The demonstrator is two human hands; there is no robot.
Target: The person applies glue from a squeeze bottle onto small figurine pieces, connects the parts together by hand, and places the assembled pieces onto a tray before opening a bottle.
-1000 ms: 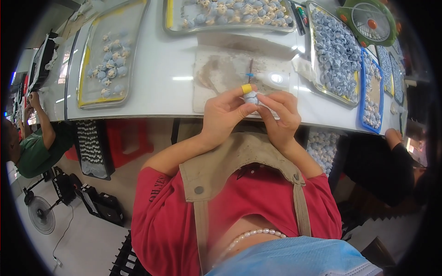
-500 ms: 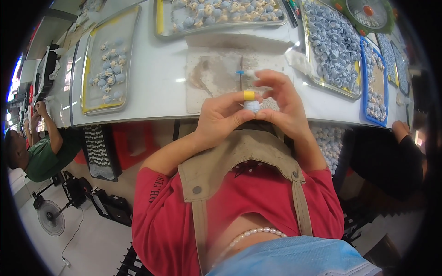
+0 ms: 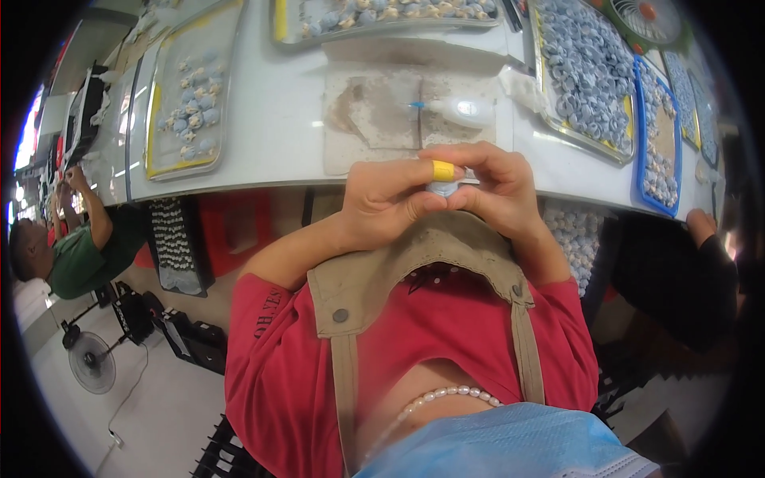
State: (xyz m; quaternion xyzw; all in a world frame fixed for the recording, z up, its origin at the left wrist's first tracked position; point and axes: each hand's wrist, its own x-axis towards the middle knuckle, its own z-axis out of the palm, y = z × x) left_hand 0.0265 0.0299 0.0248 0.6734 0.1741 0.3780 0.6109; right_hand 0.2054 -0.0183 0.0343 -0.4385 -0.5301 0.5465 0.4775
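Observation:
Both hands meet in front of my apron, at the table's near edge. My left hand [image 3: 390, 195], with yellow tape round a finger, pinches a small light-blue piece [image 3: 443, 189] between finger and thumb. My right hand [image 3: 504, 187] closes on the same piece from the other side, its forefinger over the top. Fingers cover most of the piece, so its shape is hard to make out. Just beyond the hands, a white squeeze bottle [image 3: 468, 111] with a blue nozzle lies on its side on a stained work board [image 3: 343, 151].
A tray [image 3: 163, 88] of small blue-and-cream figures is at left, another tray [image 3: 382, 30] at the far side. At right stand a tray [image 3: 586, 72] of blue cup-like pieces, a blue basket [image 3: 641, 159] and a green fan [image 3: 647, 20]. A co-worker [image 3: 92, 239] sits at left.
My right fingers, raised and spread before, have come down and closed round the small piece. The white bottle they partly hid now shows. The whole view has shifted slightly.

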